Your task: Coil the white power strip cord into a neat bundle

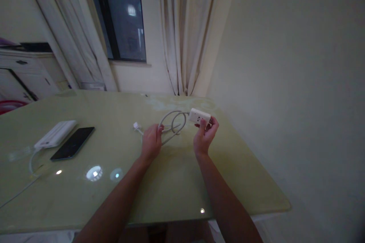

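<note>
A small white power strip (199, 115) with socket holes is gripped in my right hand (204, 136), thumb across its face, held up over the table. Its pale cord (182, 123) leaves the strip's left end and runs in loose loops to my left hand (152, 141). My left fingers are wrapped round the cord. Beyond that hand, on its left, the cord's white plug (137, 125) sticks out.
On the left of the greenish glossy table (108, 197) lie a black phone (73, 143) and a white power bank-like box (56, 134) with a white cable. A wall (270, 83) borders the right side; curtains (185, 26) and a window (122, 15) stand behind.
</note>
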`<state>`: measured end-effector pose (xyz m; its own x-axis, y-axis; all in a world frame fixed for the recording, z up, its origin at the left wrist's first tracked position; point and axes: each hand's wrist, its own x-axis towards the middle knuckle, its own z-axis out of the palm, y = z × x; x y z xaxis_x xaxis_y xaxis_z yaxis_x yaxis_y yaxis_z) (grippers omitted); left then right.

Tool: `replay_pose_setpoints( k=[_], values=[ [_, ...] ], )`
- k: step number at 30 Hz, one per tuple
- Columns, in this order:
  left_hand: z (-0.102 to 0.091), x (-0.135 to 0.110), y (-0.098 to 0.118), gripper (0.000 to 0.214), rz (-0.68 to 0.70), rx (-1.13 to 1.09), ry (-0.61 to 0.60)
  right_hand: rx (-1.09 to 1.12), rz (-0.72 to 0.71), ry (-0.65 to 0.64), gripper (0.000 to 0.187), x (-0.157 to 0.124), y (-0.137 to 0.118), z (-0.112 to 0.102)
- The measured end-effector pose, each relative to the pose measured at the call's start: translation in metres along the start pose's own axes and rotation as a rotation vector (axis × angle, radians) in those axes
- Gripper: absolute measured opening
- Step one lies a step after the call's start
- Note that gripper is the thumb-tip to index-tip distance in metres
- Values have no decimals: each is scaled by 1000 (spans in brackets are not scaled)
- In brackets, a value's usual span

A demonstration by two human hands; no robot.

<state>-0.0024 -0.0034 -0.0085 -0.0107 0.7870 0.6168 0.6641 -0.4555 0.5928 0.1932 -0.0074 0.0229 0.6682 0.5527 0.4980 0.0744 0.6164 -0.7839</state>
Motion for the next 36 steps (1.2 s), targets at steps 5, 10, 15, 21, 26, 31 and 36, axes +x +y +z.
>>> replay_pose_setpoints(
  k=[5, 10, 15, 21, 26, 31, 36],
  values=[
    [3, 1, -13, 32, 47, 143, -214, 72, 21, 156, 51, 18, 12, -6],
    [12, -4, -16, 38, 140, 118, -384, 110, 84, 285, 58, 32, 34, -11],
    [22, -10, -8, 42, 76, 41, -317, 93, 214, 221, 62, 24, 47, -7],
    [24, -10, -4, 38, 41, -32, -229, 73, 345, 101, 64, 13, 42, -3],
    [19, -8, -3, 41, -87, -133, -198, 64, 306, 26, 58, 8, 31, 2],
    [14, -7, -2, 45, -173, -168, -145, 42, 141, 29, 53, 6, 25, 2],
    [12, -5, -4, 54, -225, -201, -94, -28, 33, 83, 52, 10, 22, -3]
  ],
)
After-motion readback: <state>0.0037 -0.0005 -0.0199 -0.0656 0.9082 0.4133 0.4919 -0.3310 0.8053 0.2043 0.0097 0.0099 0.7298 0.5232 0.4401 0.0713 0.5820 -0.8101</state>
